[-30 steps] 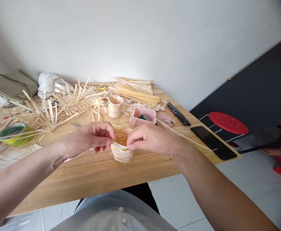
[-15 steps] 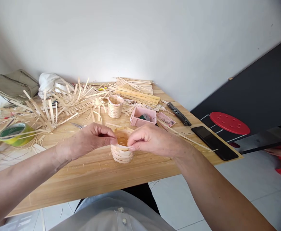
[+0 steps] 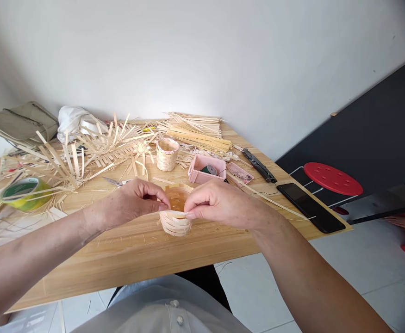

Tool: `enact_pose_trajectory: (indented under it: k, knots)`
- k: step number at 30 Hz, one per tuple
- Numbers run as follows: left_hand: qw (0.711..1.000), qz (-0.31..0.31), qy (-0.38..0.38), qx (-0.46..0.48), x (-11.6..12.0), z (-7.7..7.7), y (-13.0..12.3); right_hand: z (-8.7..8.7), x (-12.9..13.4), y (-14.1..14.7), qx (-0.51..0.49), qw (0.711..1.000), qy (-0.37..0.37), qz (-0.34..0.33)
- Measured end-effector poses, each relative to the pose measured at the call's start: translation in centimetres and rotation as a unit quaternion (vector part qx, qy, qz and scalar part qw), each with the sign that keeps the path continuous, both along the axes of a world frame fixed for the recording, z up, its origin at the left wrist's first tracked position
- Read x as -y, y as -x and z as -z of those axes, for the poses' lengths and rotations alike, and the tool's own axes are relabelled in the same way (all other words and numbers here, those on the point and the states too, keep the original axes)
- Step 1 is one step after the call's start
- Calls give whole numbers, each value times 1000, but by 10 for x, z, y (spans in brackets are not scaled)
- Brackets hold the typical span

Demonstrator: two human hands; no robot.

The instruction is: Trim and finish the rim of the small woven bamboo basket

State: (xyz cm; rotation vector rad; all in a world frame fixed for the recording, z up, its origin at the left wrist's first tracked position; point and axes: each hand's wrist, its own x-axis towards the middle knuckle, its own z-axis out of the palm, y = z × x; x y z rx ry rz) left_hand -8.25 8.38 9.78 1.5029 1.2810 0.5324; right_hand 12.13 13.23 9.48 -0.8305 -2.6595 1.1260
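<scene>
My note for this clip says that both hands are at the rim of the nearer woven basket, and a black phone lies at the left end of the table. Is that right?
Not quite: the head view shows the black phone at the right end of the table. The left hand and right hand are indeed at the rim of the nearer woven basket.

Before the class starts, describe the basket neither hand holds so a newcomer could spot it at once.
On the wooden table, look just left of the pink box. The small woven basket there has a pink-marked rim; the nearer basket shows none.
</scene>
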Motion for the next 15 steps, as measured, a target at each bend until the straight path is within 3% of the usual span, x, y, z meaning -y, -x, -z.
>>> enact_pose_trajectory:
  k: [4, 7, 9, 12, 15]
  knots:
    - [999, 29, -20, -16, -3, 2, 1, 0, 0, 0, 0, 1000, 2, 5]
    - [988, 72, -101, -90, -3, 2, 2, 1, 0, -1, -2, 1000, 1, 8]
    - [965, 99, -183, -163, -1, 0, 1, 1, -1, 0, -2, 1000, 0, 11]
    - [903, 119, -310, -271, 2, -4, 0, 2, 0, 1, -3, 1000, -2, 16]
    - [860, 136, -370, -323, 3, -4, -3, 4, 1, 2, -15, 1000, -9, 17]
